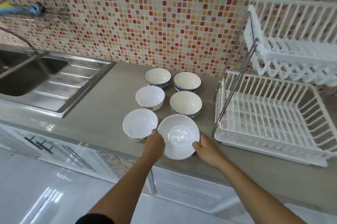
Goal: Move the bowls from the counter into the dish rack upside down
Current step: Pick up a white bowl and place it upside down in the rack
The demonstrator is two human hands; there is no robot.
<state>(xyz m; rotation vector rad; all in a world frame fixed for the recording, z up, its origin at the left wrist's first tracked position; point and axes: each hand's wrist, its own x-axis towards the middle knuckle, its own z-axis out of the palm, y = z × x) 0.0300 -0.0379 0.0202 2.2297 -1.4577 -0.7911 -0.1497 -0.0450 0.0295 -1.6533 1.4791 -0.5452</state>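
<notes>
Several bowls stand upright in two rows on the grey counter (pixel 102 114). The nearest one, a white bowl (pixel 179 136), is tilted toward me and held at its rim by both hands: my left hand (pixel 155 141) on its left side, my right hand (pixel 205 148) on its right. Beside it sit another white bowl (pixel 140 124) and a third white bowl (pixel 149 97). Three cream bowls with blue rims (pixel 185 104) (pixel 187 81) (pixel 157 77) stand behind. The white two-tier dish rack (pixel 269 143) is at the right with nothing in it.
A steel sink (pixel 27 76) with a ribbed drainboard (pixel 73 85) lies at the left. The mosaic tile wall (pixel 155 23) runs behind the counter. White cabinet doors (pixel 182 187) and a glossy floor are below the counter's front edge.
</notes>
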